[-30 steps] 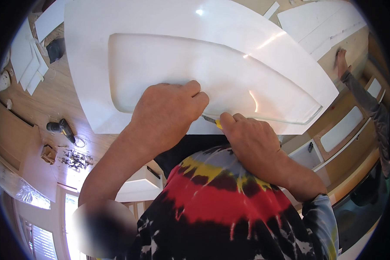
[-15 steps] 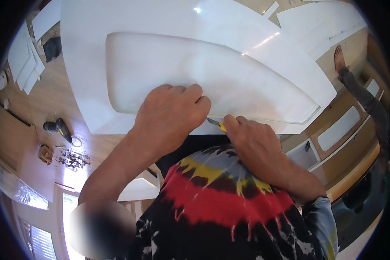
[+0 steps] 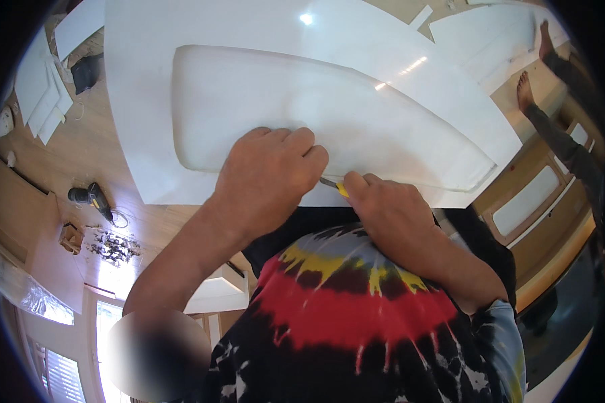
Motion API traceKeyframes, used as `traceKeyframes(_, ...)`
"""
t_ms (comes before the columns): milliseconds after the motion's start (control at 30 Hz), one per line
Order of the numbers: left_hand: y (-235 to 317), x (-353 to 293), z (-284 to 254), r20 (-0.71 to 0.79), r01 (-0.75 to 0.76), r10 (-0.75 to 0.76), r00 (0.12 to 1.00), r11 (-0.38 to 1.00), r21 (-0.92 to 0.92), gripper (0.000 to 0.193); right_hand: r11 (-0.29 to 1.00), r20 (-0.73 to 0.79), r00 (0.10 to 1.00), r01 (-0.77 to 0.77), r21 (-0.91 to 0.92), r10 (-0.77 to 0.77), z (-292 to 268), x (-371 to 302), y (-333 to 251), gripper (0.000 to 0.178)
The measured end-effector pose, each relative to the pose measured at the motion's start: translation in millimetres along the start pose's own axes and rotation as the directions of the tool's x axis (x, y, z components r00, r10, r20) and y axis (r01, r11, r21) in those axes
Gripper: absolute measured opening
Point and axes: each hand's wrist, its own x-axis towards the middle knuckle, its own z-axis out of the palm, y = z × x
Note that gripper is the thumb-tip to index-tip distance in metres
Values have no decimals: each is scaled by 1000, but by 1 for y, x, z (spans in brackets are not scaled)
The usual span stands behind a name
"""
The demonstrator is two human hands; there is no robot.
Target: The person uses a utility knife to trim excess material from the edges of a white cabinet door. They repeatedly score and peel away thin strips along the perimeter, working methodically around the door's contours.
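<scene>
My right hand (image 3: 390, 208) is closed round a yellow utility knife (image 3: 343, 189) at the panel's near edge. Its blade points left, almost meeting my left hand's fingers. My left hand (image 3: 269, 178) rests knuckles up on the large white panel (image 3: 141, 127), fingers curled and pressed together; whatever they pinch is hidden beneath them. Both hands work along the near rim of the long recess (image 3: 275, 94), a rounded shape that tapers to the right. A thin line, like an edge of film or a groove, follows that rim toward the right corner.
A cordless drill (image 3: 99, 201) and a pile of screws (image 3: 114, 247) are on the wooden floor at left. White offcuts (image 3: 44, 97) lie far left. Another person's bare foot (image 3: 523, 91) is at far right, near a wooden frame with white panels (image 3: 528, 201).
My hands stay at nearly the same spot on the rim, the knife tilted slightly. The other person's second leg has come into view at far right. The view has shifted a little.
</scene>
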Motion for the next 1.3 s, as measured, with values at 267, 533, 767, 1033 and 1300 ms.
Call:
traceKeyframes(267,8,-1,0,29,40,-40,999,999,19,23,999,-14,1000,-26,-37,26,0,-6,-2,15)
traceKeyframes(533,9,1,3,38,54,-54,998,999,9,21,1000,-25,1000,-9,-21,9,6,1,1,16)
traceKeyframes(767,9,-1,1,27,55,-56,998,998,35,22,998,-57,998,-9,-60,6,5,-4,-1,16)
traceKeyframes(1033,10,0,2,43,57,-59,997,997,42,24,999,5,999,-35,-29,36,2,-8,3,15)
traceKeyframes(1300,10,-1,2,26,51,-52,998,997,52,23,1000,-32,999,7,23,-6,6,-1,6,16)
